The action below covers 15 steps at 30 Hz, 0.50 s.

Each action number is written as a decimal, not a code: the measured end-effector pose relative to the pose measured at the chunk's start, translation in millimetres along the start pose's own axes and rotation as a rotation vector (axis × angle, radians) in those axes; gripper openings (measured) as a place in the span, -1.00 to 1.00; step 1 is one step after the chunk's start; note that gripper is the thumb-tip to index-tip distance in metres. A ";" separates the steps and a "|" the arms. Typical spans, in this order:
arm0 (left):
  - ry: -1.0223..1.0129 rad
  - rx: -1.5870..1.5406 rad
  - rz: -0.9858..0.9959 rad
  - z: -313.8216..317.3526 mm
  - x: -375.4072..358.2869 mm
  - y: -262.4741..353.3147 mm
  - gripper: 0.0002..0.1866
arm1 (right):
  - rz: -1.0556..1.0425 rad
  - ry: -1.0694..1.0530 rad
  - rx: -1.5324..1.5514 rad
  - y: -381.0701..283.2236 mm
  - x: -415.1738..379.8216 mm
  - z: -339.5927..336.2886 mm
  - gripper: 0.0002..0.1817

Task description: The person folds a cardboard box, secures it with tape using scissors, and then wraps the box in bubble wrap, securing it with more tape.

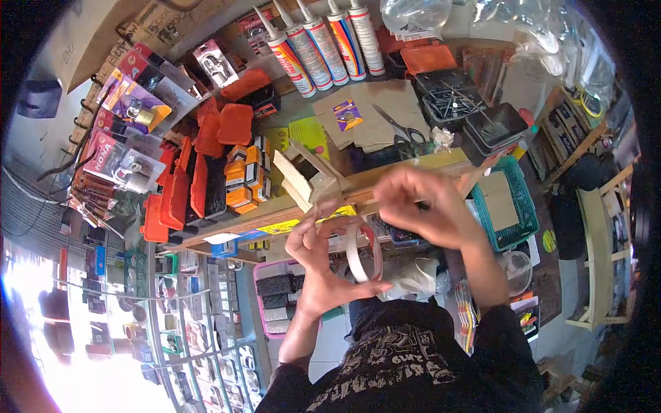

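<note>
Right of centre, the blurred right hand (434,213) has a grip I cannot tell, while the left hand (319,279), below an open box (305,177), clamps widely spread thumb and fingers around a tape roll (354,253) mid-frame.

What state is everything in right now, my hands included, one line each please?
Left hand: curled around the tape roll
Tape roll: held on edge
Right hand: raised, blurred, grip unclear
Small cardboard box: open
Sealant cartridges: five, standing, nozzles up
Scissors: lying down, blade gap unclear
Black container: uncovered, holding metal fasteners
Teal basket: uncovered, cardboard inside
</note>
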<state>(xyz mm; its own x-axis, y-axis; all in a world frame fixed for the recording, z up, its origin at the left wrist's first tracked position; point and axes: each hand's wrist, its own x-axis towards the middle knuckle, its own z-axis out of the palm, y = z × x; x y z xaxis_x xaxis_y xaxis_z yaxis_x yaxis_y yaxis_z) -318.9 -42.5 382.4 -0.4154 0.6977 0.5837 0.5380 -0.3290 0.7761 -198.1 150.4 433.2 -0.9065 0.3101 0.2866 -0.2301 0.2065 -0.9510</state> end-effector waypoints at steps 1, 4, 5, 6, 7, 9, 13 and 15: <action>0.010 0.091 0.044 2.5 4.6 -3.2 0.43 | 0.014 -0.011 -0.015 0.0 -11.3 7.3 -0.61; 0.004 0.261 0.082 11.2 13.3 -13.5 0.33 | -0.036 0.007 0.070 11.8 -24.8 27.0 -0.56; 0.009 0.260 0.109 15.5 12.1 -24.5 0.31 | -0.002 0.051 0.093 16.0 -25.1 30.0 -0.54; 0.010 0.257 0.137 19.5 13.1 -31.6 0.28 | 0.033 0.099 0.116 18.4 -24.8 31.3 -0.53; 0.024 0.205 0.139 22.3 16.3 -36.1 0.25 | 0.049 0.119 0.139 19.2 -21.3 29.4 -0.53; 0.038 0.213 0.149 17.3 24.0 -30.1 0.26 | -0.018 0.166 -0.005 23.8 -10.0 19.7 -0.57; 0.128 -0.123 -0.017 -3.3 20.0 -20.2 0.01 | -0.192 0.225 -0.401 47.6 30.1 1.3 -0.62; 0.143 -0.406 -0.213 -16.5 12.4 -18.8 -0.27 | -0.219 0.162 -0.641 70.2 52.9 -7.4 -0.66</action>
<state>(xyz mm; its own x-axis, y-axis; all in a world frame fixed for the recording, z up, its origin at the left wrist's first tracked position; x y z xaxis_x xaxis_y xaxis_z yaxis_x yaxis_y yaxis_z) -346.2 -38.1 379.0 -0.5972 0.6914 0.4067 0.1116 -0.4304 0.8957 -259.7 188.2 382.5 -0.7877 0.3229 0.5247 -0.1017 0.7718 -0.6277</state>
